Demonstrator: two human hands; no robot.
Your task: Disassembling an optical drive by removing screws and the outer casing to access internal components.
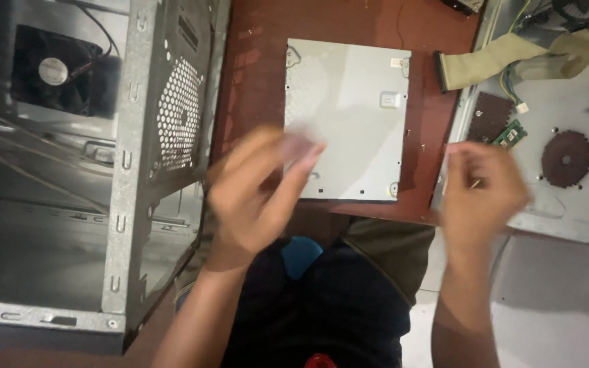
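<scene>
Hovering near the grey drive point(346, 116), my left hand point(257, 194) was open, my right hand point(480, 194) pinched something small, perhaps a screw; I judged steadiness mattered.

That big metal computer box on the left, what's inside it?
Inside the open metal case a black fan sits near the top, with thin wires crossing below it. The rest is dark, and the case's perforated side wall hides anything behind it.

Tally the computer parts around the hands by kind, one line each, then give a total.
Open computer cases: 2 (grey case, panel-side case)
Flat silver drive: 1
Black case fan: 1
Beige ribbon cable: 1
Green circuit module: 1
Total: 6
</scene>
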